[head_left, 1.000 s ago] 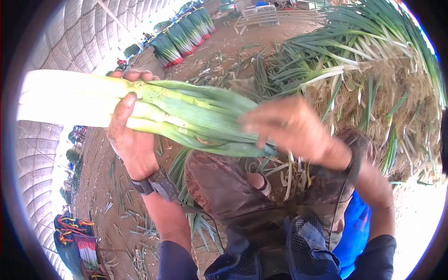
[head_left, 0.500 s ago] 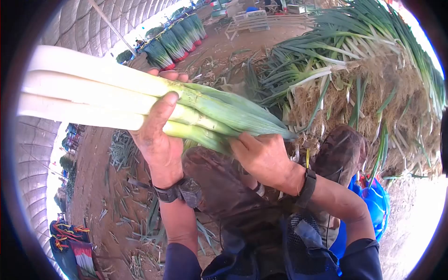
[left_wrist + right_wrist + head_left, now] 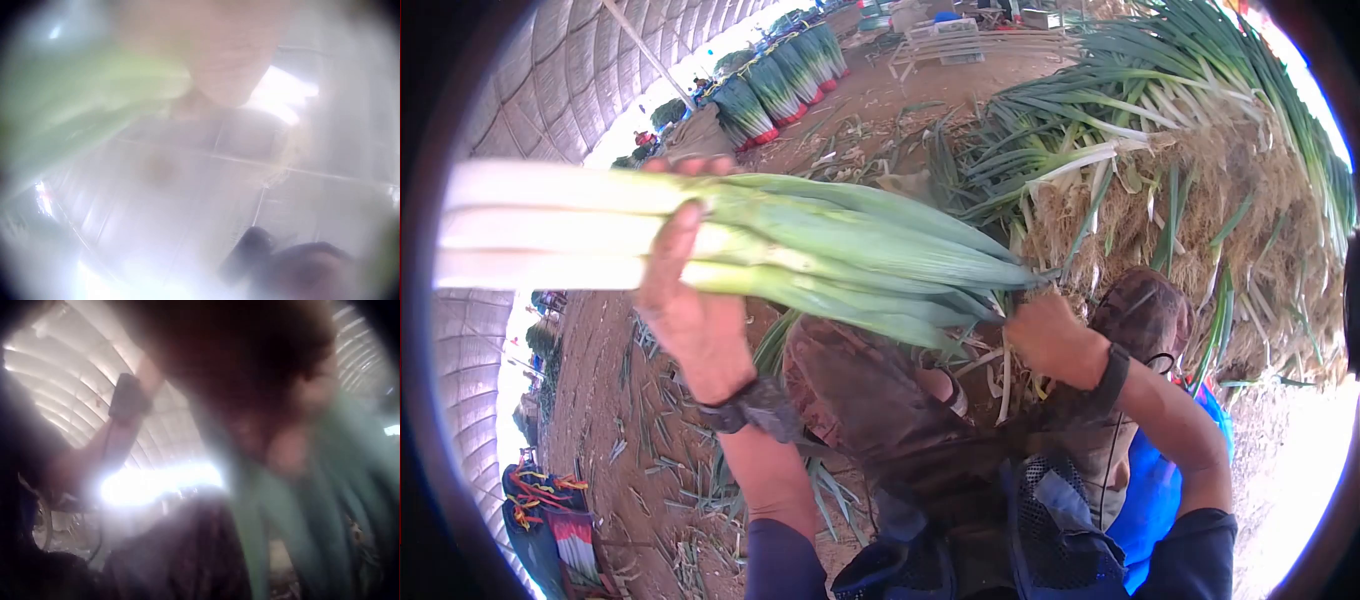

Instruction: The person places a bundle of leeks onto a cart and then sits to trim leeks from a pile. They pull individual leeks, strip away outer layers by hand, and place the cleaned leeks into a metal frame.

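Note:
A bundle of several leeks (image 3: 840, 235) lies level across the head view, white stalks at the left, green leaves at the right. The left hand (image 3: 695, 310) grips it from below where white turns green, thumb over the near side and fingertips showing at the far edge. At the leaf tips is the right hand (image 3: 1055, 340), its fingers curled at the tips; blur hides exactly how much leaf they hold. The left wrist view shows the blurred stalks (image 3: 94, 94) against the palm. Green leaves (image 3: 275, 512) hang beside the right fingers in the right wrist view.
A large heap of leeks with roots (image 3: 1190, 190) stands at the right. The person's knees (image 3: 850, 380) are below the bundle. Leaf scraps litter the soil (image 3: 590, 390). Tied bundles (image 3: 775, 90) stand at the back left, and a blue object (image 3: 1155, 490) is by the right arm.
The bundle and left hand first shifted right, then back left, and the bundle now lies more level. The right hand has moved from the lower leaves rightward to the leaf tips.

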Motion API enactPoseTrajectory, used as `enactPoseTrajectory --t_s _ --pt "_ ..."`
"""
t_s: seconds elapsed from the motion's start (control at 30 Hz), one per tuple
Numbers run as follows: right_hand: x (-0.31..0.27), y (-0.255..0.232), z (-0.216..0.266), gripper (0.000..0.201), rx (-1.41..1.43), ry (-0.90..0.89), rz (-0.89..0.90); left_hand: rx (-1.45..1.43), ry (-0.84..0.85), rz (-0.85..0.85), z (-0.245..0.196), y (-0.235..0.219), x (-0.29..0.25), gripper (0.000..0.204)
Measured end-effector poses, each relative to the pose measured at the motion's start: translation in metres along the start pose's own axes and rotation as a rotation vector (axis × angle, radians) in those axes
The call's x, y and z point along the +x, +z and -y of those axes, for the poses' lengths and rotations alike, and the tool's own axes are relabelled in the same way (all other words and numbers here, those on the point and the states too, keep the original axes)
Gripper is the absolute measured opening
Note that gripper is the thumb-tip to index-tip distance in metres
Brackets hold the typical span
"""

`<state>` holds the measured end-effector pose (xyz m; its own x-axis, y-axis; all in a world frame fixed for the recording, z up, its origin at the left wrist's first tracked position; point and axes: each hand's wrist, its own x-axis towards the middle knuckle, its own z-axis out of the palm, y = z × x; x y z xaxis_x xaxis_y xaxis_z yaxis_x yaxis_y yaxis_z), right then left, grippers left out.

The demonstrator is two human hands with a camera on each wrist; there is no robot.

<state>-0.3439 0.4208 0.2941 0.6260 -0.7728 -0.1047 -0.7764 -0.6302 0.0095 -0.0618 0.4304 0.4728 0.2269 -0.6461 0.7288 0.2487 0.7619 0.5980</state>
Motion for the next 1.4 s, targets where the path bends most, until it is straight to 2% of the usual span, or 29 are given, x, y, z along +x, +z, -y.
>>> enactPoseTrajectory --t_s 0.1,0.13,0.2,0.23,0.3,0.33,0.5,0.57,0.6,0.63,0.7,0.73,0.77,0.83,0.9,0.97,1.03,1.1,1.17,1.2,1.27,1.3,1.4 --pt "-0.017 0.004 -0.032 0.019 0.02 0.07 0.048 0.14 0.098 -0.042 -0.032 -0.022 0.011 0.053" --pt "-0.02 0.004 -0.044 0.019 0.02 0.066 0.041 0.11 0.117 -0.045 -0.045 -0.033 0.015 0.052" --pt "-0.019 -0.002 -0.063 0.029 0.109 0.028 -0.183 0.11 0.174 -0.071 -0.076 -0.05 0.026 0.048" --pt "-0.013 -0.011 -0.067 0.029 0.109 0.013 -0.185 0.122 0.181 -0.078 -0.091 -0.054 0.032 0.048" --pt "0.002 -0.031 -0.069 0.037 0.085 0.084 -0.139 0.291 0.262 -0.12 -0.121 -0.059 0.038 0.045" --pt "0.012 -0.031 -0.074 0.039 0.106 0.02 -0.231 0.387 0.314 -0.182 -0.133 -0.061 0.04 0.044" --pt "0.087 -0.053 -0.069 0.038 0.203 -0.169 -0.301 0.723 0.4 -0.24 -0.199 -0.089 0.047 0.047" --pt "0.115 -0.056 -0.064 0.041 0.318 -0.097 -0.234 1.054 0.42 -0.214 -0.222 -0.098 0.045 0.045" --pt "0.125 -0.058 -0.062 0.042 0.427 -0.135 -0.214 1.253 0.453 -0.216 -0.229 -0.1 0.042 0.038" --pt "0.139 -0.058 -0.062 0.042 0.427 -0.158 -0.2 1.274 0.444 -0.233 -0.234 -0.108 0.04 0.038" --pt "0.166 -0.047 -0.066 0.043 0.669 -0.017 0.049 1.583 0.288 -0.3 -0.25 -0.135 0.039 0.031" --pt "0.179 -0.03 -0.072 0.044 0.712 -0.051 0.004 1.65 0.163 -0.31 -0.26 -0.159 0.039 0.026" --pt "0.185 -0.022 -0.074 0.044 0.708 -0.055 0.016 1.653 0.151 -0.318 -0.256 -0.175 0.037 0.026" --pt "0.19 -0.008 -0.08 0.045 0.829 0.032 0.139 1.933 -0.225 -0.321 -0.233 -0.208 0.038 0.026" --pt "0.2 0.026 -0.094 0.047 0.847 0.061 0.155 2.182 -0.456 -0.307 -0.198 -0.261 0.033 0.029" --pt "0.207 0.049 -0.102 0.047 0.892 0.11 0.309 2.199 -0.573 -0.078 -0.142 -0.319 0.02 0.03" --pt "0.217 0.066 -0.102 0.046 0.857 0.146 0.36 2.316 -0.576 0.164 -0.078 -0.362 -0.006 0.031" --pt "0.234 0.078 -0.098 0.045 0.814 0.178 0.416 2.129 -0.761 0.185 -0.009 -0.371 -0.02 0.026" --pt "0.259 0.09 -0.085 0.042 1.064 0.138 0.375 1.945 -0.861 0.258 0.056 -0.39 -0.032 0.022" --pt "0.278 0.099 -0.079 0.042 1.055 0.141 0.391 1.924 -0.87 0.285 0.087 -0.394 -0.037 0.022" --pt "0.322 0.121 -0.062 0.041 1.205 -0.035 0.468 1.912 -0.898 0.312 0.134 -0.394 -0.035 0.021" --pt "0.342 0.126 -0.048 0.041 1.209 -0.032 0.485 1.844 -0.941 0.352 0.158 -0.394 -0.031 0.021" --pt "0.394 0.136 -0.003 0.041 1.376 -0.119 0.401 1.717 -1.026 0.393 0.223 -0.392 -0.019 0.021"
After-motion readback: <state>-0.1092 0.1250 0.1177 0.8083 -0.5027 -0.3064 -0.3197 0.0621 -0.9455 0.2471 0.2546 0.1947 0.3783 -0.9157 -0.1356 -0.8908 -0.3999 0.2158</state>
